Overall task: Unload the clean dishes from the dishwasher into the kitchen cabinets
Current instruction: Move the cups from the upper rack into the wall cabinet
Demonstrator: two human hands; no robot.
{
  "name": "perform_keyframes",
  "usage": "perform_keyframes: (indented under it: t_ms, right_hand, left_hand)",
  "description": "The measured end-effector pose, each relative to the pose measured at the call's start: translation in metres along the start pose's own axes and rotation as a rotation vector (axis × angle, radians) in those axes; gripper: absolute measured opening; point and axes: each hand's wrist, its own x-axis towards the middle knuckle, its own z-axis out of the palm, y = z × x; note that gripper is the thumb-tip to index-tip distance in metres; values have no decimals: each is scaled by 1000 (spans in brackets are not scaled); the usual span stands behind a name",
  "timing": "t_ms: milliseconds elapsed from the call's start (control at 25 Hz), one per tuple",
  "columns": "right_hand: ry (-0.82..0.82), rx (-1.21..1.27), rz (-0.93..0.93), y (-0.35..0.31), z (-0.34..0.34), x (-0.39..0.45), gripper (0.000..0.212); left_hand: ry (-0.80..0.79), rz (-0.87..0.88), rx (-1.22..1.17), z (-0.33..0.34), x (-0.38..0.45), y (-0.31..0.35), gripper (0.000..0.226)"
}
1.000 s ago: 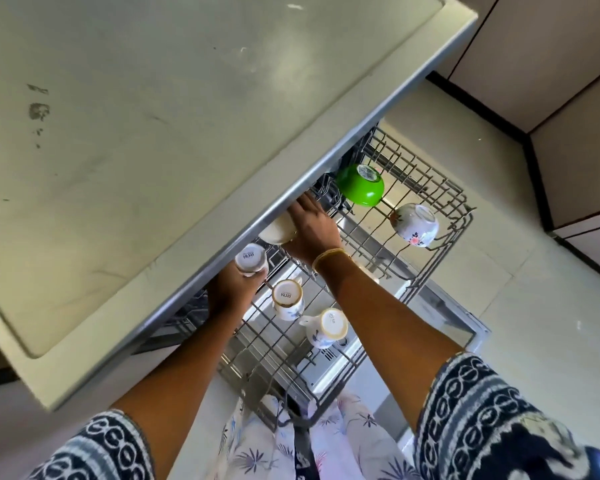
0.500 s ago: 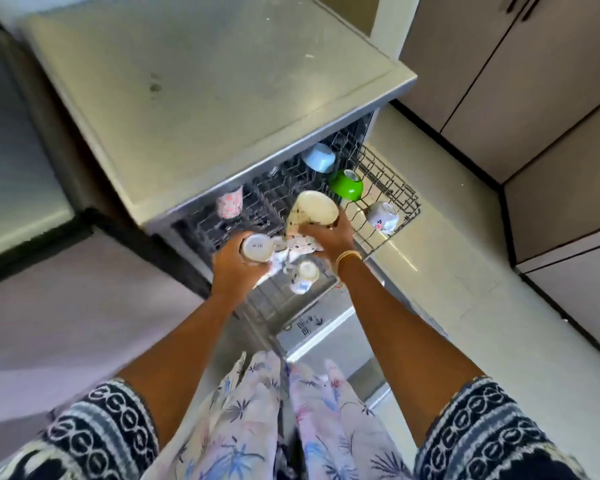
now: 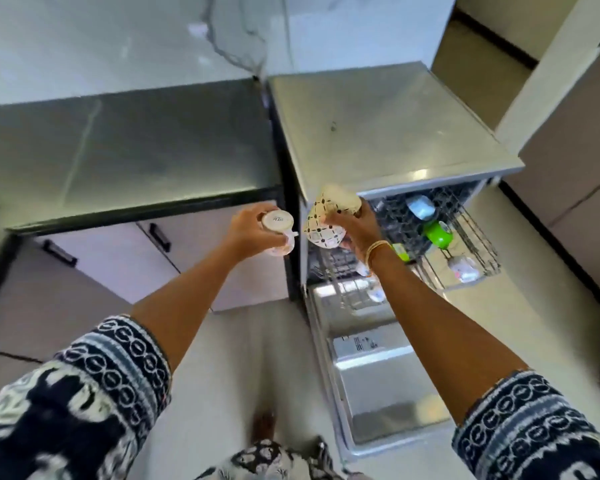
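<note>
A dark surface (image 3: 129,147) is seen at the left, with cabinets (image 3: 118,261) below it. Beside it at the right stands the dishwasher (image 3: 388,133), its door (image 3: 378,382) folded down toward the floor and its upper rack (image 3: 471,237) pulled out over the door. In the rack are lying a pale blue cup (image 3: 420,206), a green cup (image 3: 439,234) and, nearest the outer edge, a white cup (image 3: 463,268); all three are well apart from the hands. A patterned bowl (image 3: 326,220) is gripped by the right hand (image 3: 355,225), rim tilted toward the camera, raised above the rack's left end in front of the dishwasher's front edge. A bangle (image 3: 378,249) is worn on that wrist. A small mug (image 3: 278,226) is grasped upside down by the left hand (image 3: 248,233), its base turned up, in front of the cabinets and just beside the bowl. Patterned sleeves (image 3: 118,368) cover both upper arms.
</note>
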Motion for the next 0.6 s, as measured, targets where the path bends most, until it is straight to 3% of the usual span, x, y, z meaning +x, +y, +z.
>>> perform_keyframes:
  t_ms: [280,480,600]
  right_hand:
    - [-400,-155,-259,-132,170,17,64]
    - [-512,-129,-428,-240,271,21,55]
    - [-540,-122,-540,-307,320,22,62]
  left_hand:
    - [288,67,-45,-216,11,28,59]
    - [425,227,-111,-358,27,71,44]
    - [512,328,-163,-434,41,103,39]
